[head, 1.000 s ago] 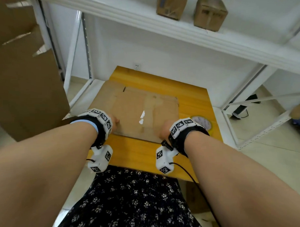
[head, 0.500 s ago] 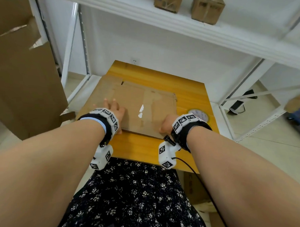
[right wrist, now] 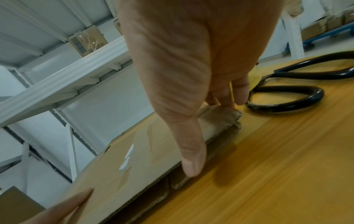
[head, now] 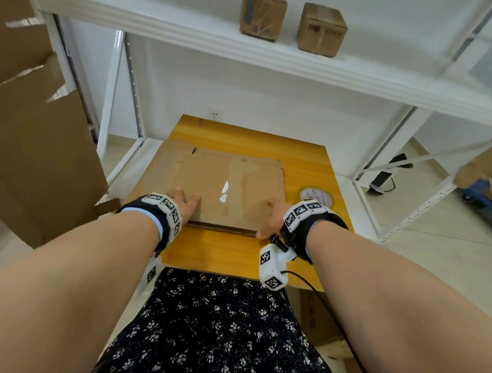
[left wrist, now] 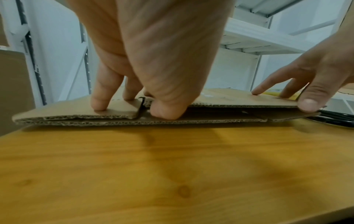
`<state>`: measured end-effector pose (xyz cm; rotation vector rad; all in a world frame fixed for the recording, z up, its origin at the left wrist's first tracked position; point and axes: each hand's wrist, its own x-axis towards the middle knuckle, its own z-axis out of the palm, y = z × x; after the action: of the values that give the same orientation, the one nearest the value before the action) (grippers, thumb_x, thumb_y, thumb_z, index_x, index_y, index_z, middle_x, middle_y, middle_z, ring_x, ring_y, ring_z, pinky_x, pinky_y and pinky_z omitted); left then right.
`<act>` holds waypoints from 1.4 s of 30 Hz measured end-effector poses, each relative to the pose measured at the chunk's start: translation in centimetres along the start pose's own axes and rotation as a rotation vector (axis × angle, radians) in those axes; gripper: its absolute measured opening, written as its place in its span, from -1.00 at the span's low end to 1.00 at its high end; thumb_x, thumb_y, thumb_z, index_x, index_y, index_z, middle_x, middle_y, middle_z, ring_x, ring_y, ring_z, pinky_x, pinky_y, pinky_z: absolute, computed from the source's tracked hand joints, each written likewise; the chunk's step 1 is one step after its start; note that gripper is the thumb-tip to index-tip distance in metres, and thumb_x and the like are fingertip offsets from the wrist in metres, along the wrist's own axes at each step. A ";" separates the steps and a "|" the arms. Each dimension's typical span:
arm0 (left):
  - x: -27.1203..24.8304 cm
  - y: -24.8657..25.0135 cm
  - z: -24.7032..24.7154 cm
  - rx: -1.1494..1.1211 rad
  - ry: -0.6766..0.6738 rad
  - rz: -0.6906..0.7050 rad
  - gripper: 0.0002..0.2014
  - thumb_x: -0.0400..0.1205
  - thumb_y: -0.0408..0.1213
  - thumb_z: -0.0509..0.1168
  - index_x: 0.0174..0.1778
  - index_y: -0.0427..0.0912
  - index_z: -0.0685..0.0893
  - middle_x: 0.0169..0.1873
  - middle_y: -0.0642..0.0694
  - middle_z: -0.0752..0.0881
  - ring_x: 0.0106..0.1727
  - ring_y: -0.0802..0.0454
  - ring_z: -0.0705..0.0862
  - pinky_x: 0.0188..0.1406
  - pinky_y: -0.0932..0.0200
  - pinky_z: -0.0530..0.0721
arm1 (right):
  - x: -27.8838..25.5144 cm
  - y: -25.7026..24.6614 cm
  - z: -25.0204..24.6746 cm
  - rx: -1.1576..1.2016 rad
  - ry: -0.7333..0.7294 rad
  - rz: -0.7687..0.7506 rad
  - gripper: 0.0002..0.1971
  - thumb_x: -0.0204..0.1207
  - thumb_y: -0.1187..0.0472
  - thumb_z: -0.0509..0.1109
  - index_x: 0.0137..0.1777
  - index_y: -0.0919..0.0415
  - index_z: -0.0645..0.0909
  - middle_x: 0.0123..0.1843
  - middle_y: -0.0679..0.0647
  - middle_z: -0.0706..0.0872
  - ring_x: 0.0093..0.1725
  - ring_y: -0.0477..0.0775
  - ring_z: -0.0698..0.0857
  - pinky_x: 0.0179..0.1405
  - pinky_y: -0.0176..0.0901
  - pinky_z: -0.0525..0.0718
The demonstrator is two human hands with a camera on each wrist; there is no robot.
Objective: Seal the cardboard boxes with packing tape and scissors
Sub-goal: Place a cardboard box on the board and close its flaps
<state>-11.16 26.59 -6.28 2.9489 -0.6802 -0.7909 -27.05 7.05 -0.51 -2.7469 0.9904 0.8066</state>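
A flattened cardboard box [head: 233,175] lies on the yellow wooden table [head: 219,251]. My left hand [head: 185,201] is at its near left part. In the left wrist view its fingers [left wrist: 101,97] press on the top layer and its thumb [left wrist: 166,112] sits in the notch at the near edge. My right hand [head: 271,216] holds the near right corner, fingers on top and thumb [right wrist: 191,166] against the top layer's edge. A tape roll [head: 316,196] lies just right of the box. Black-handled scissors [right wrist: 287,104] lie beside the right hand's fingers.
A white metal rack [head: 263,63] surrounds the table, and its upper shelf carries two small taped boxes [head: 262,14]. Large brown cartons [head: 37,154] stand at the left. More cardboard sits on the floor under the table's right side [head: 313,318].
My left hand has slid forward onto the flattened box, so its fingers now lie on the top layer. My right hand has stayed at the near right corner.
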 end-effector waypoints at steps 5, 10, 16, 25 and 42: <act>0.5 -0.3 0.9 0.014 0.065 0.058 -0.28 0.69 -0.16 0.07 0.70 0.14 -0.19 0.69 -0.24 -0.18 0.62 -0.48 0.13 0.47 -0.38 0.36 | 0.4 0.7 1.0 -0.154 0.094 -0.037 0.03 0.41 -0.22 0.51 0.72 0.09 0.00 0.56 0.19 0.52 0.33 0.29 0.66 0.24 0.20 0.70; 1.8 -0.7 1.0 0.001 0.045 0.047 -0.23 0.62 0.12 0.07 0.69 0.15 -0.17 0.69 -0.25 -0.04 0.55 -0.46 0.26 0.38 -0.40 0.44 | -0.4 0.9 0.7 -0.016 0.050 -0.021 0.02 0.48 -0.14 0.53 0.73 0.06 -0.07 0.58 0.17 0.47 0.39 0.26 0.61 0.37 0.15 0.62; 2.5 -1.1 0.3 -0.098 0.081 0.009 -0.20 0.54 0.26 -0.09 0.70 0.13 -0.18 0.69 -0.27 0.00 0.59 -0.47 0.20 0.47 -0.41 0.32 | -1.0 0.2 -0.5 0.051 0.042 0.032 0.26 0.26 -0.22 0.67 0.74 -0.01 -0.15 0.51 0.24 0.51 0.34 0.32 0.63 0.31 0.20 0.67; -3.9 0.1 -3.2 0.084 0.228 0.100 -0.13 0.46 -0.37 0.34 0.58 0.08 -0.03 0.60 -0.40 -0.03 0.36 -0.43 0.47 0.15 -0.20 0.68 | -0.5 0.4 -1.4 0.009 0.141 0.001 -0.15 0.28 -0.03 0.52 0.56 -0.06 0.20 0.00 0.08 0.73 -0.13 0.17 0.77 -0.10 0.09 0.82; -5.9 -1.1 -6.5 -0.165 0.304 0.036 -0.26 0.58 -0.58 0.20 0.60 0.14 0.22 0.38 -0.33 0.27 -0.18 -0.25 0.63 -0.16 0.00 0.68 | -1.7 -0.1 -2.9 0.242 0.388 0.107 -0.37 0.58 0.13 0.49 0.56 0.19 0.29 0.41 0.28 0.54 0.27 0.29 0.66 0.08 0.03 0.70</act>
<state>-12.16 29.34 2.07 2.8092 -0.6107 -0.3627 -26.79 7.26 2.86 -2.7046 1.2158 0.1442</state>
